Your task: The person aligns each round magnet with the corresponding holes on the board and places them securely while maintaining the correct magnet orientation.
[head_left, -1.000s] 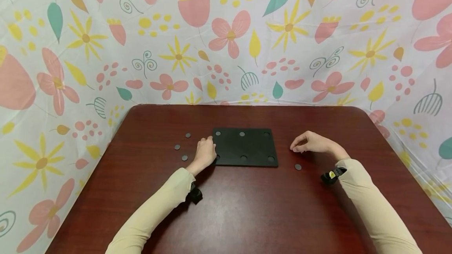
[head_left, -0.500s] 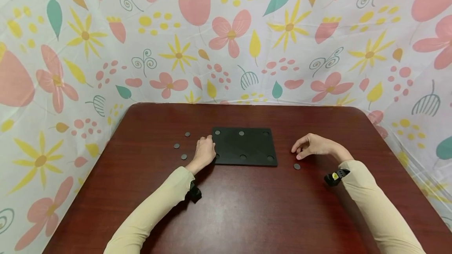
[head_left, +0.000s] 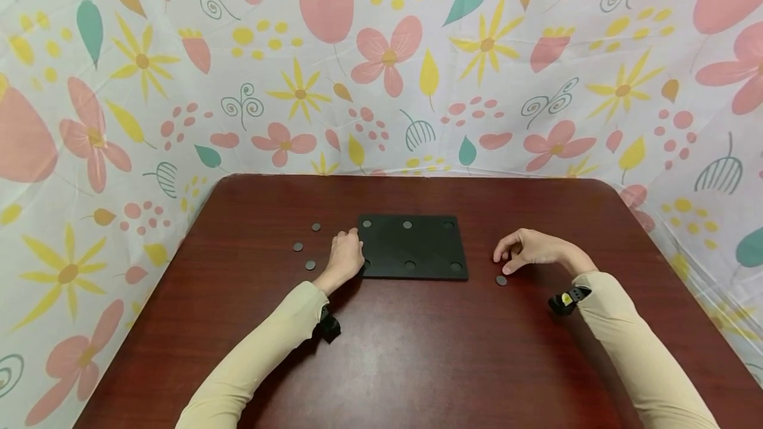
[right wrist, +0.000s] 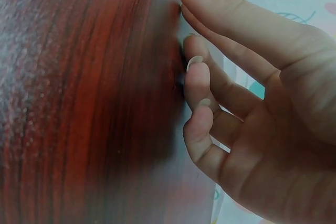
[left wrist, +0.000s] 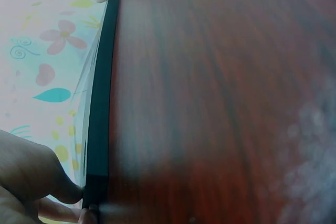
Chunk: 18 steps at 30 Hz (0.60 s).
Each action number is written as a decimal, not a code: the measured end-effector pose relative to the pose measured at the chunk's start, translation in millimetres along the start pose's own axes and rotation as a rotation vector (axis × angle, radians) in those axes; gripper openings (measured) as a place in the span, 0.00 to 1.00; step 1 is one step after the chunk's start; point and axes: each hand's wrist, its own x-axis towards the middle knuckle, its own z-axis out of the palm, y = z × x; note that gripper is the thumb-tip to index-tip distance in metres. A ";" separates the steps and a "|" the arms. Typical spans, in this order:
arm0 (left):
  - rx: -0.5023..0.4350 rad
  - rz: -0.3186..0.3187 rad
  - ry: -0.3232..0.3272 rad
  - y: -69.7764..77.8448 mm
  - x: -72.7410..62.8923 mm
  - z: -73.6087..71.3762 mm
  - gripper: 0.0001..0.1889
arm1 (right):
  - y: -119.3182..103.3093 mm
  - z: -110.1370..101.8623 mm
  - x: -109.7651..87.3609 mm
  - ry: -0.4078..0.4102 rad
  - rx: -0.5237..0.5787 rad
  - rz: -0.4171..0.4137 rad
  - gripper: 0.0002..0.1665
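A black rectangular board (head_left: 411, 247) with round recesses lies on the table. Grey discs sit in its far-left and far-middle recesses; the others look dark. My left hand (head_left: 345, 256) grips the board's left edge, its thumb against the near-left corner in the left wrist view. To the board's right, my right hand (head_left: 533, 247) hovers low with fingers bent and thumb apart. Its thumb tip is just beside a loose grey disc (head_left: 501, 281). In the right wrist view, something small and dark shows behind the fingertips (right wrist: 197, 80), mostly hidden.
Left of my left hand lie three loose discs: a far one (head_left: 316, 227), a middle one (head_left: 298, 247) and a near one (head_left: 310, 265). A brown wooden table (head_left: 417, 349) bears everything. A flower-patterned curtain (head_left: 381, 85) hangs behind and at the sides.
My right hand has shifted slightly right and nearer; its thumb has parted from the fingers and come down towards the loose disc. The left hand and board stay in place.
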 end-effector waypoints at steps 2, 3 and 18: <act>0.003 0.003 -0.002 -0.1 0.1 -0.4 0.21 | 0.3 0.3 0.4 -0.008 -0.001 -0.002 0.14; 0.002 0.003 -0.001 -0.1 0.1 -0.5 0.21 | 0.3 0.4 0.4 -0.011 0.000 -0.001 0.14; -0.009 -0.013 -0.019 -0.1 0.1 -2.3 0.21 | -2.6 3.1 -2.9 -0.019 -0.046 -0.013 0.14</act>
